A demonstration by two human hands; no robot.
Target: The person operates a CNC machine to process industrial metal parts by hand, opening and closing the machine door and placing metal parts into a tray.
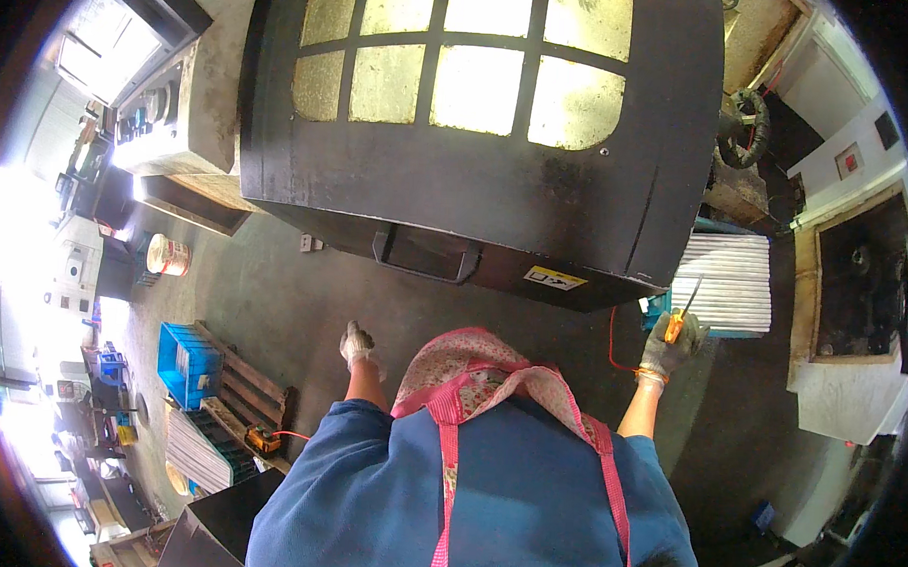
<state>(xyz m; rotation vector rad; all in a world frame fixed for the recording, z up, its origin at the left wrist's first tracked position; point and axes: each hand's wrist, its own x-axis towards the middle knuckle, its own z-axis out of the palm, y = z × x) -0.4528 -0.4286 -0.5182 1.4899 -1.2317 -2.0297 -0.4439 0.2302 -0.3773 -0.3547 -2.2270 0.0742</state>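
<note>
My right hand [669, 351], in a grey work glove, is closed around an orange air blow gun [676, 326] with a thin dark nozzle pointing up and away. A thin orange hose [613, 341] runs beside that hand. Off to the left, my left hand [356, 344] hangs over the floor in a pale glove, its fingers loosely curled and nothing seen in them. In front of me stands a large black machine cover [457, 184] with a row of lit window panes and a black handle [425, 267]. Neither hand touches it.
At right, a stack of white strips [729, 283] stands beyond my right hand, near a white machine [850, 397]. On the left are a blue crate [189, 364], a wooden pallet [250, 391], a second orange air gun [262, 439] and a white bucket [168, 256].
</note>
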